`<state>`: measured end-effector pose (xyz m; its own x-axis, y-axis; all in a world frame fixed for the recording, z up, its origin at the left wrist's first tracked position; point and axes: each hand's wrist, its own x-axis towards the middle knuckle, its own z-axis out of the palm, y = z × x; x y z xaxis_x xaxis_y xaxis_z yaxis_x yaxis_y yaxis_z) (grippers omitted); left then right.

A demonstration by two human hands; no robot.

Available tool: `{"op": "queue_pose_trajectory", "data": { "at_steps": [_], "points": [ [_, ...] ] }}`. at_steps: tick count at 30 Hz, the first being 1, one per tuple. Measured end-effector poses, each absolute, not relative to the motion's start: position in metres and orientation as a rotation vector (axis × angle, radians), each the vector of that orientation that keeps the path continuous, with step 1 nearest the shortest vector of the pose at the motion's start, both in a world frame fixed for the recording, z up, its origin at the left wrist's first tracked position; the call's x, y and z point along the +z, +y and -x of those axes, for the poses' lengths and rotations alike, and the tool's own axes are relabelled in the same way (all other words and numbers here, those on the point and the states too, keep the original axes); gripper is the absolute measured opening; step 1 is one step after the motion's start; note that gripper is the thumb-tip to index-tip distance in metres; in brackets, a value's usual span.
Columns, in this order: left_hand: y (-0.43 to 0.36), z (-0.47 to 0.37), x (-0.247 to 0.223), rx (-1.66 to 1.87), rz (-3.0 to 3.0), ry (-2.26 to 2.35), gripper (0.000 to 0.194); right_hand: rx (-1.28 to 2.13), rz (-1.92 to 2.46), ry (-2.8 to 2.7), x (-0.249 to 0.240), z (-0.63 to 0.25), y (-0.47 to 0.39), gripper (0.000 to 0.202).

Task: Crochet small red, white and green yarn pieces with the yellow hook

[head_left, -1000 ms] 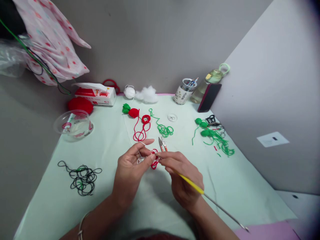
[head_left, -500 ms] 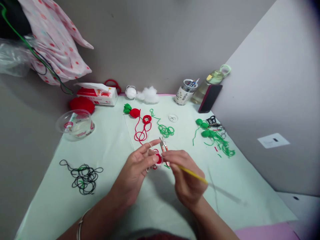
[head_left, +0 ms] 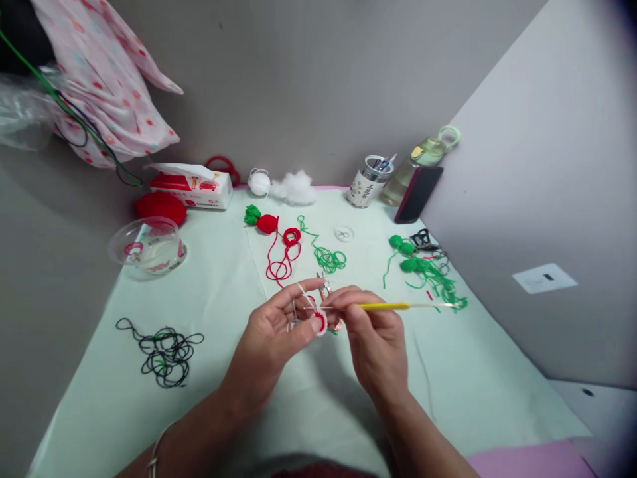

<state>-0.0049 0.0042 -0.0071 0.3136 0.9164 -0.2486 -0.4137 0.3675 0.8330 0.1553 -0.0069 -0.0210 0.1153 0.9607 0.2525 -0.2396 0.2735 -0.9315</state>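
Observation:
Between thumb and fingers, my left hand pinches a small round crochet piece, red in the middle with a white edge. White yarn runs over its raised index finger. My right hand is closed round a crochet hook with a yellow grip. The hook lies nearly level, its thin tip above the piece and by the white yarn. Partly hidden behind both hands, small scissors lie on the table.
Beyond my hands are red yarn, green yarn and a small clear dish. Black cord lies left, below a plastic tub. Green pieces, a phone and a pen holder are at right.
The hook has swung from slanting down to the right to nearly level, and its tip has come to the white yarn. The crochet piece has tilted and sits slightly lower.

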Motion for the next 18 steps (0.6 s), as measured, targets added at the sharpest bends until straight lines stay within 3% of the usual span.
{"op": "queue_pose_trajectory", "data": {
  "at_steps": [11,18],
  "points": [
    [0.004,-0.003,-0.01,0.927,-0.484,0.739,0.039,0.326,1.052,-1.593,-0.02,-0.152,-0.02,0.028],
    [0.011,0.003,-0.008,0.999,-0.54,0.797,0.033,0.935,0.923,-1.158,-0.021,-0.159,-0.009,0.018]
  ]
}}
